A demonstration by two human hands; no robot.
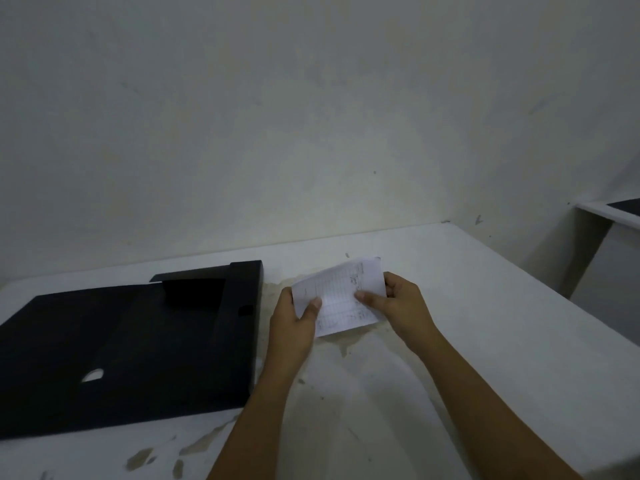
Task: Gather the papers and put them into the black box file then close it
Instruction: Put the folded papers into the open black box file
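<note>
A black box file (131, 341) lies open and flat on the left of the white table (485, 323), its lid spread toward the near left. Just right of it, both hands hold a small bunch of white printed papers (341, 296) a little above the table. My left hand (294, 323) grips the papers' left edge with the thumb on top. My right hand (398, 303) pinches their right edge. The sheets tilt up toward the wall.
A pale wall stands close behind the table. The table surface has brownish worn patches (207, 441) near the front. At the far right is another white ledge with a dark top (620, 209), separated by a gap.
</note>
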